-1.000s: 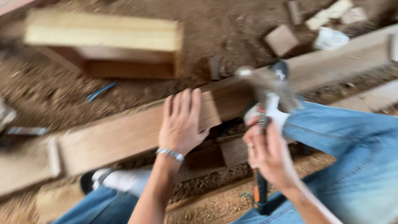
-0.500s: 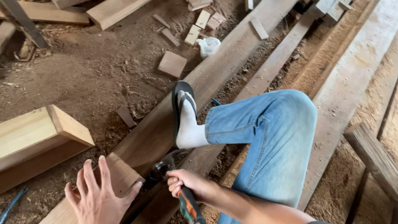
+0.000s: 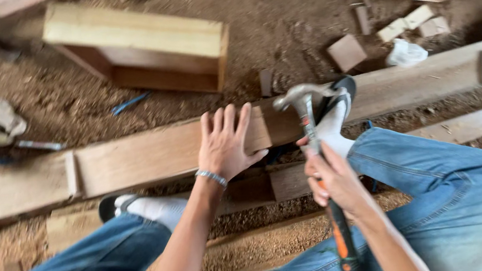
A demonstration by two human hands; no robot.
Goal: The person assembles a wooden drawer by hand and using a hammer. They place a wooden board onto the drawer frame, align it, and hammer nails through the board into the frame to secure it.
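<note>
On the sawdust-covered ground, a long wooden plank [image 3: 151, 155] runs left to right, with a second plank [image 3: 466, 124] just below it on the right. Beyond it, a pale wooden box [image 3: 144, 43] lies on its side. Person in jeans sits over the plank, sandalled foot [image 3: 336, 111] resting on it. Left hand [image 3: 227, 146] lies flat on the plank, fingers spread wide. Right hand [image 3: 332, 182] is wrapped around the orange-and-black handle of a claw hammer [image 3: 316, 144], head raised just above the plank, beside the foot. Offcut blocks [image 3: 416, 17] scattered upper right.
</note>
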